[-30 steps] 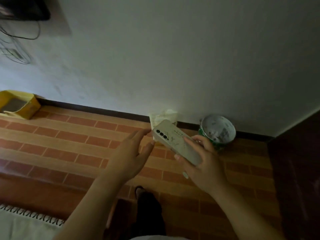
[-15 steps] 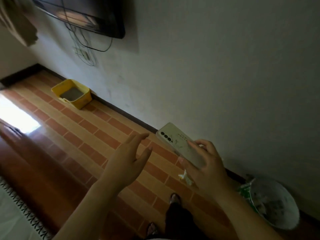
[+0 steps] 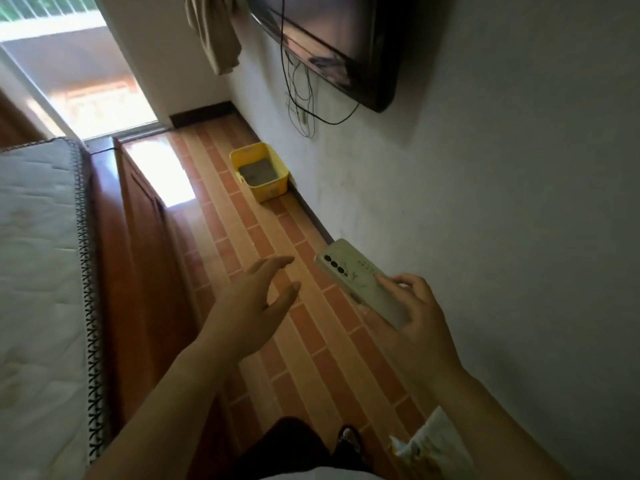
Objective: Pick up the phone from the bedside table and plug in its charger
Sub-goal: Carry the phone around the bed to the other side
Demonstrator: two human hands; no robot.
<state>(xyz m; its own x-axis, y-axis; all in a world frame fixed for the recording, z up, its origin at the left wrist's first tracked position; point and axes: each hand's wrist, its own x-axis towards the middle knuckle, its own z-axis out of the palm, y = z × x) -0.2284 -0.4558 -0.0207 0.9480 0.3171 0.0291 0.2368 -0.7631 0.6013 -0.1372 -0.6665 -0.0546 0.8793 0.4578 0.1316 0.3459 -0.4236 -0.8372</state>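
Observation:
My right hand (image 3: 415, 317) grips a pale phone (image 3: 356, 277) by its lower end, back side up, with a row of dark camera lenses showing. It is held above the tiled floor, close to the white wall. My left hand (image 3: 258, 301) hovers to the left of the phone with fingers spread, holding nothing and apart from it. Dark cables (image 3: 301, 98) hang down the wall under a wall-mounted TV (image 3: 332, 39), by a white outlet; no charger plug is clearly visible.
A yellow plastic bin (image 3: 273, 187) stands on the floor against the wall ahead. A mattress (image 3: 38, 258) on a wooden bed frame (image 3: 138, 265) fills the left. A bright doorway (image 3: 90, 81) lies at the far end. White crumpled paper (image 3: 429, 445) lies near my feet.
The view has swung left along the wall: the TV, cables, bed and doorway have come into sight and the green bucket has left. My hands keep the same pose, phone still held.

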